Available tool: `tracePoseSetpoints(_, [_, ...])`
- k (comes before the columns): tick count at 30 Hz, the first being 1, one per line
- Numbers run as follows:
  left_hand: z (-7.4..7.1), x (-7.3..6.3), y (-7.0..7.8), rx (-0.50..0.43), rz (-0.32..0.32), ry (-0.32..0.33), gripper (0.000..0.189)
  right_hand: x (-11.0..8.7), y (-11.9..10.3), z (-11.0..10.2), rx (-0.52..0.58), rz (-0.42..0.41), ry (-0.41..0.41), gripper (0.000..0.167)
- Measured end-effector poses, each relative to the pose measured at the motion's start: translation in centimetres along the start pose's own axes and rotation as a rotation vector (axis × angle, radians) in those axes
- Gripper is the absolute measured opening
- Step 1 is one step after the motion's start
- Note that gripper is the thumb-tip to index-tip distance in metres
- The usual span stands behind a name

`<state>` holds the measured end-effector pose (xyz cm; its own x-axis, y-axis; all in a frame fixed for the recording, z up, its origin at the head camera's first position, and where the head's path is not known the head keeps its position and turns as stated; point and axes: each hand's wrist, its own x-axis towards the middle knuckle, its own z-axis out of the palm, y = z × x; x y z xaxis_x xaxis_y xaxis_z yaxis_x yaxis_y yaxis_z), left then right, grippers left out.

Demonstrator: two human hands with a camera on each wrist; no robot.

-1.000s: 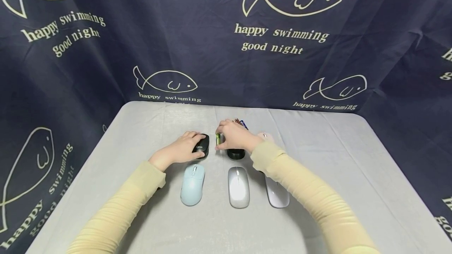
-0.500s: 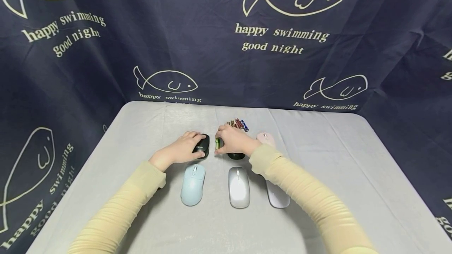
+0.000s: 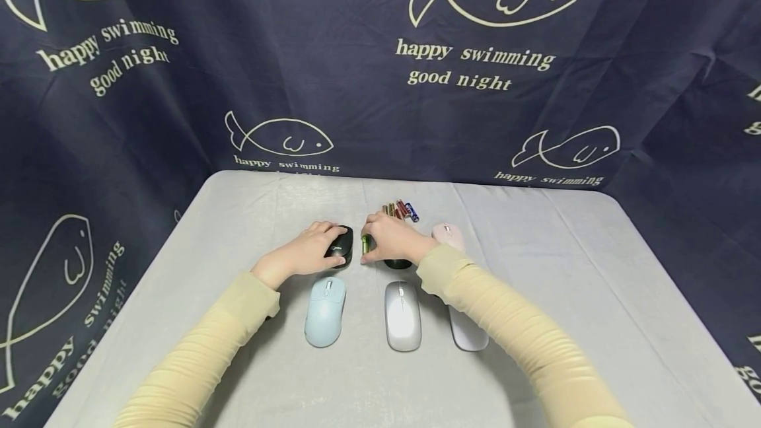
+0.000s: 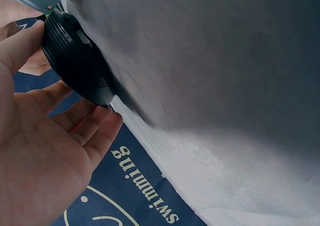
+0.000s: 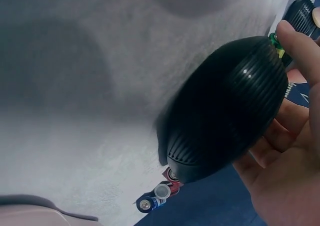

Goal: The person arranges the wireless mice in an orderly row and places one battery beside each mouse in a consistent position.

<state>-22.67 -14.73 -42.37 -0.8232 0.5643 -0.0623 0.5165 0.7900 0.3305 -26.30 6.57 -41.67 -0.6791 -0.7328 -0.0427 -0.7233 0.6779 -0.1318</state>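
A green battery is being pinched endwise by the right hand while a black mouse is being held by the left hand, steady, level handling seemingly being required.

Around a first mouse under the right hand, batteries are laid at twelve o'clock, a second mouse at three, a third between four and five, a fourth at six, a fifth at eight; at nine, a single battery, then a sixth mouse in the left hand.
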Motion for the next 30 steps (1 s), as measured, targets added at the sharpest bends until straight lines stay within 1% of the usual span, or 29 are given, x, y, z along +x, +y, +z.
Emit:
tracePoseSetpoints(4, [0.15,0.04,-0.06,0.008,0.004,0.006,0.064,-0.10,-0.05,0.08,-0.011,0.009,-0.014,0.055])
tracePoseSetpoints(8, [0.19,0.01,-0.06,0.008,0.010,0.014,0.064,-0.07,0.02,0.27,0.008,0.024,-0.026,0.057])
tracePoseSetpoints(16, [0.16,0.00,0.04,0.005,0.024,0.026,0.063,-0.02,0.10,0.46,0.013,0.031,-0.014,0.056])
tracePoseSetpoints(26, [0.24,0.07,-0.01,0.007,0.025,0.026,0.063,-0.04,0.16,0.46,0.018,0.031,-0.023,0.058])
tracePoseSetpoints(30, [0.33,0.09,-0.07,0.010,0.023,0.029,0.063,-0.08,0.18,0.46,0.030,0.024,-0.011,0.059])
